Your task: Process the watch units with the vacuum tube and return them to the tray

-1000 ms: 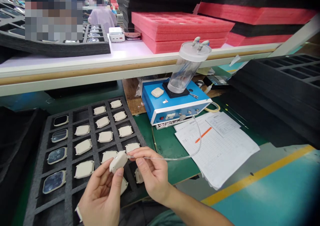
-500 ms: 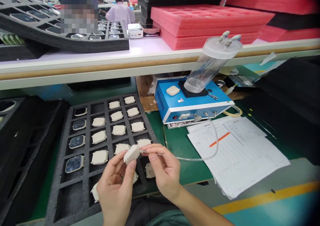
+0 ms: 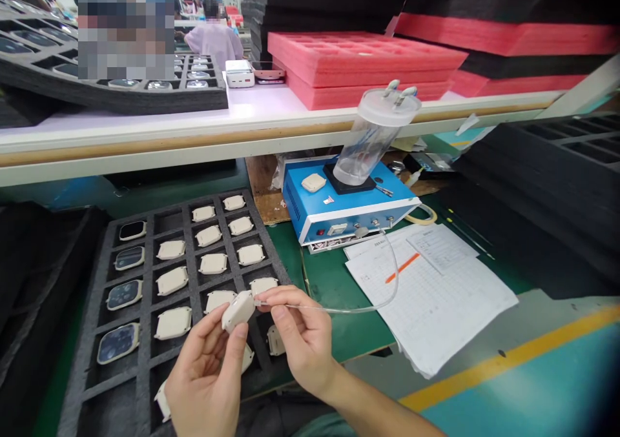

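Observation:
Between the thumb and fingers of my left hand [image 3: 208, 359] is a cream smartwatch case [image 3: 238, 311], held tilted on its side. My right hand [image 3: 305, 334] pinches the end of a thin clear tube [image 3: 334, 310], whose tip touches or nearly touches the case's right side. The tube curves back to the front of a blue box-shaped machine [image 3: 349, 211]. Below my hands lies a dark foam tray [image 3: 145, 295] with cream watch cases in several compartments. Watches with dark screens [image 3: 119, 343] fill part of its left column. Another cream case [image 3: 314, 182] rests on the machine.
A clear cylinder [image 3: 361, 146] leans on the machine. Printed sheets [image 3: 436, 295] lie to the right. A shelf [image 3: 271, 133] crosses above, bearing red foam trays [image 3: 358, 62] and a watch tray [image 3: 145, 98]. Black foam trays [image 3: 542, 211] stand at right; people sit beyond.
The view has shifted, so the machine and shelf appear further left. My hands keep the same grip on the watch case and tube.

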Action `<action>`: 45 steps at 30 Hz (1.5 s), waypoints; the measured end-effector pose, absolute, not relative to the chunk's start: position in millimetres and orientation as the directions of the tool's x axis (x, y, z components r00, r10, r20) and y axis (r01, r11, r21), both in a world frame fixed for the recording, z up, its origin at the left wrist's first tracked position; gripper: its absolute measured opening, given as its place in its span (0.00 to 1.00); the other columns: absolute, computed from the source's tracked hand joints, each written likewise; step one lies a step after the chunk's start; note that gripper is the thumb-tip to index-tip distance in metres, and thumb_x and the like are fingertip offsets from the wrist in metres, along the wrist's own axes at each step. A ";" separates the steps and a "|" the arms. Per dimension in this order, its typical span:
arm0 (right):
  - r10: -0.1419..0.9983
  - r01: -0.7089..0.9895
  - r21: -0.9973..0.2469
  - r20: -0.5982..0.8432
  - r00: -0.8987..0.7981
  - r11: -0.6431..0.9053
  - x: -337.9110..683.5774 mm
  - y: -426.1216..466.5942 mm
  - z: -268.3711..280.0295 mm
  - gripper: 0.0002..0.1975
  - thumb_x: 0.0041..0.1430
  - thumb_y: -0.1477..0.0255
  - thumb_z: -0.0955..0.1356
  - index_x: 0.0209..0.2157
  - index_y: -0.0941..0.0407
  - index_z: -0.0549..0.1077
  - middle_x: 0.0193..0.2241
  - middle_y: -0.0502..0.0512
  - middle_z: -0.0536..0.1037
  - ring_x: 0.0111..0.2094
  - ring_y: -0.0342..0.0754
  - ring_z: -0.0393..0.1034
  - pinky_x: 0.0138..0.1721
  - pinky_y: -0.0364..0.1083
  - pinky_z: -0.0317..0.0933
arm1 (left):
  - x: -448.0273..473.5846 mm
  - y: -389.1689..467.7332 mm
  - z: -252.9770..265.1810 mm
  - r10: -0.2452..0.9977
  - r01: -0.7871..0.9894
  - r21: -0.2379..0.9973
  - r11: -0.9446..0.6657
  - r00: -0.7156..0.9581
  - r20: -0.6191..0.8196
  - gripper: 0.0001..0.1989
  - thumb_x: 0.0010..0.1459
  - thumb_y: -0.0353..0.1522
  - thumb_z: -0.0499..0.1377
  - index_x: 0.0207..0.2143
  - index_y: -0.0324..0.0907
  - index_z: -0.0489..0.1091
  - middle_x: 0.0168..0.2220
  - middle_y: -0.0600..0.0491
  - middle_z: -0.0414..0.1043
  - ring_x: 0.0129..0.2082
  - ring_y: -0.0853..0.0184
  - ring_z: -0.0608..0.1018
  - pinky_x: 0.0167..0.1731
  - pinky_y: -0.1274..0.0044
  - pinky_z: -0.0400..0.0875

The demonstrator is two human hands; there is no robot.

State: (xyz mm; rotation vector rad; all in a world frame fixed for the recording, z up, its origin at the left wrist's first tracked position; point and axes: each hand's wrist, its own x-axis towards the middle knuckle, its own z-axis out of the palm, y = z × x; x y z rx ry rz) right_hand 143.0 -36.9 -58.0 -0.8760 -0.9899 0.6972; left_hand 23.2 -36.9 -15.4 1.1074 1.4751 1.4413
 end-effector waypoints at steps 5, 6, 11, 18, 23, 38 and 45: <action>0.829 -0.122 -0.869 0.404 0.387 0.480 143.0 -36.9 -59.5 0.09 0.72 0.72 0.67 0.43 0.53 0.82 0.41 0.58 0.84 0.42 0.50 0.82 0.44 0.48 0.79 | 22.2 -37.5 -17.1 0.952 0.061 0.998 -0.002 -0.305 0.021 0.21 0.46 0.38 0.78 0.42 0.41 0.83 0.41 0.45 0.87 0.39 0.55 0.89 0.40 0.76 0.85; 0.830 -0.124 -0.869 0.402 0.386 0.479 143.0 -36.9 -59.9 0.09 0.72 0.72 0.67 0.43 0.53 0.82 0.41 0.58 0.84 0.42 0.50 0.82 0.44 0.49 0.79 | 21.9 -37.7 -18.0 0.953 0.061 0.998 0.005 -0.303 0.014 0.22 0.46 0.39 0.78 0.42 0.41 0.83 0.42 0.44 0.87 0.40 0.54 0.89 0.41 0.75 0.85; 0.826 -0.128 -0.864 0.409 0.388 0.487 142.5 -37.0 -60.1 0.09 0.72 0.72 0.67 0.44 0.53 0.82 0.41 0.58 0.84 0.42 0.50 0.82 0.44 0.48 0.79 | 18.3 -39.0 -22.8 0.952 0.059 0.998 0.032 -0.306 -0.012 0.23 0.47 0.41 0.78 0.44 0.40 0.82 0.44 0.43 0.86 0.42 0.52 0.89 0.43 0.72 0.86; 0.822 -0.126 -0.863 0.407 0.400 0.489 142.0 -35.5 -58.8 0.09 0.72 0.72 0.68 0.43 0.52 0.82 0.40 0.58 0.84 0.42 0.49 0.82 0.43 0.47 0.79 | 16.9 -36.6 -23.8 0.961 0.079 0.996 0.037 -0.277 -0.014 0.22 0.48 0.38 0.78 0.45 0.41 0.82 0.45 0.44 0.86 0.43 0.53 0.88 0.43 0.73 0.86; 0.826 -0.124 -0.864 0.411 0.386 0.488 142.5 -39.1 -60.9 0.09 0.72 0.72 0.68 0.43 0.52 0.82 0.40 0.58 0.85 0.42 0.50 0.82 0.43 0.48 0.80 | 15.0 -44.5 -23.2 0.963 0.087 0.996 -0.012 -0.269 0.035 0.18 0.52 0.38 0.75 0.44 0.41 0.81 0.43 0.45 0.87 0.41 0.55 0.89 0.41 0.74 0.86; 0.831 -0.104 -0.889 0.369 0.416 0.446 138.7 -47.7 -60.8 0.08 0.71 0.72 0.70 0.41 0.52 0.84 0.37 0.56 0.85 0.38 0.49 0.84 0.38 0.46 0.82 | -62.2 166.1 27.4 0.954 0.832 0.520 -0.194 0.037 0.296 0.25 0.64 0.37 0.47 0.46 0.28 0.78 0.38 0.48 0.84 0.44 0.63 0.85 0.50 0.74 0.75; 0.852 -0.081 -0.909 0.349 0.390 0.409 140.6 -52.8 -62.5 0.07 0.70 0.71 0.71 0.40 0.53 0.84 0.38 0.56 0.86 0.36 0.49 0.85 0.38 0.45 0.82 | -112.8 121.3 30.6 0.947 0.896 0.404 -0.183 0.050 0.318 0.19 0.61 0.34 0.61 0.53 0.38 0.78 0.56 0.40 0.81 0.55 0.51 0.81 0.59 0.62 0.72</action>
